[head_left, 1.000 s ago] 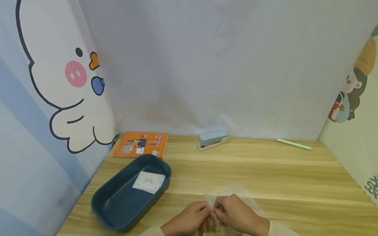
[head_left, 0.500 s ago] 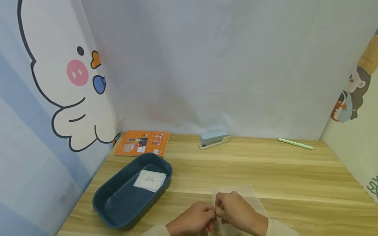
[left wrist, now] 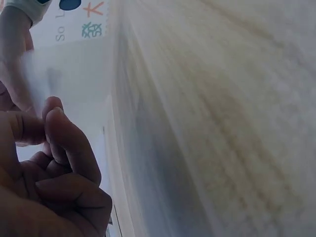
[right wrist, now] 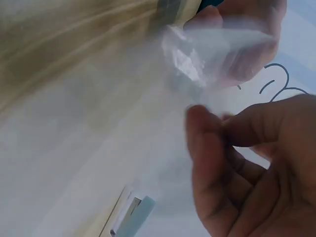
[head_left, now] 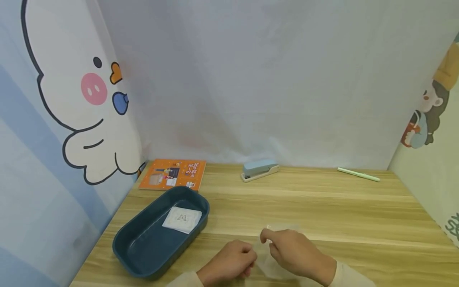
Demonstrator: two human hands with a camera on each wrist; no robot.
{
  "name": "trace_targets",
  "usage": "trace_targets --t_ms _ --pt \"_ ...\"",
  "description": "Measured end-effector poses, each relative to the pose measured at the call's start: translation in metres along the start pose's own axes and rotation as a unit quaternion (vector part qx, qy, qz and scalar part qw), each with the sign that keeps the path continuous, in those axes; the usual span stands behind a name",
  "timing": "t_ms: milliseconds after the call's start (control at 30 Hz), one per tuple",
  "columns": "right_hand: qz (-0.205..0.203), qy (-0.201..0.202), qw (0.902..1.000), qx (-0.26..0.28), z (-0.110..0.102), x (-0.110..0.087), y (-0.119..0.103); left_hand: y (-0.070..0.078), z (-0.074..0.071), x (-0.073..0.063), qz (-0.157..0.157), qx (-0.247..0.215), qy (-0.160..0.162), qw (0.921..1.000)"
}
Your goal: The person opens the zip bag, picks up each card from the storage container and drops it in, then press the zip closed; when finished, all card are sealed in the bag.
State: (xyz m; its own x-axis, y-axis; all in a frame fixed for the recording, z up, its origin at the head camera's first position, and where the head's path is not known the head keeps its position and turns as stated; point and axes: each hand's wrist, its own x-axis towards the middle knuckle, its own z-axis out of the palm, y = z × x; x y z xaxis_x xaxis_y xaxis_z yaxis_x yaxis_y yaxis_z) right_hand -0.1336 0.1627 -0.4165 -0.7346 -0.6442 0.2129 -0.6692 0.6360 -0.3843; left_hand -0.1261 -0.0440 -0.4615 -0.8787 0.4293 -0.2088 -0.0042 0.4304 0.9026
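Observation:
A clear plastic bag [head_left: 267,266] lies between my two hands, low in the head view. My left hand [head_left: 229,261] pinches its left edge between thumb and curled fingers. On its other side, my right hand [head_left: 297,254] bends over the bag with the index finger hooked and the thumb beneath. In the right wrist view, thumb and fingertips meet at the blurred film, and the bag's shiny, creased part [right wrist: 185,61] overlaps the left hand. Much of the bag is hidden under the right hand.
Left of the hands stands a dark blue tray [head_left: 125,259] holding a white square packet [head_left: 183,219]. Behind it lies an orange book [head_left: 172,174]. A light blue stapler [head_left: 260,169] and a pale green pen [head_left: 358,174] are near the table's back edge.
My right hand has shifted slightly right and its index finger has lifted away from the left hand. A gap now shows between the hands, with the bag spanning it.

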Motion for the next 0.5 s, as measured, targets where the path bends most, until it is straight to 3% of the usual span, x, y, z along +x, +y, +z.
trace_targets --t_ms 133,267,400,500 --pt "-0.063 -0.005 0.9967 -0.05 0.0012 0.0012 -0.0006 0.0019 -0.0004 0.0009 0.019 0.027 -0.013 0.9994" --pt "-0.122 -0.023 0.9861 -0.11 0.0013 0.0009 -0.0011 -0.0001 -0.0028 0.0007 0.026 0.028 -0.032 0.9988" --pt "-0.128 -0.034 0.9744 -0.181 0.0007 0.0032 0.0007 0.0002 -0.0036 0.0003 0.039 0.055 -0.035 0.9971" --pt "-0.116 -0.042 0.9757 -0.181 0.0015 0.0061 0.0017 0.0025 0.0006 0.0002 0.041 0.085 -0.022 0.9953"
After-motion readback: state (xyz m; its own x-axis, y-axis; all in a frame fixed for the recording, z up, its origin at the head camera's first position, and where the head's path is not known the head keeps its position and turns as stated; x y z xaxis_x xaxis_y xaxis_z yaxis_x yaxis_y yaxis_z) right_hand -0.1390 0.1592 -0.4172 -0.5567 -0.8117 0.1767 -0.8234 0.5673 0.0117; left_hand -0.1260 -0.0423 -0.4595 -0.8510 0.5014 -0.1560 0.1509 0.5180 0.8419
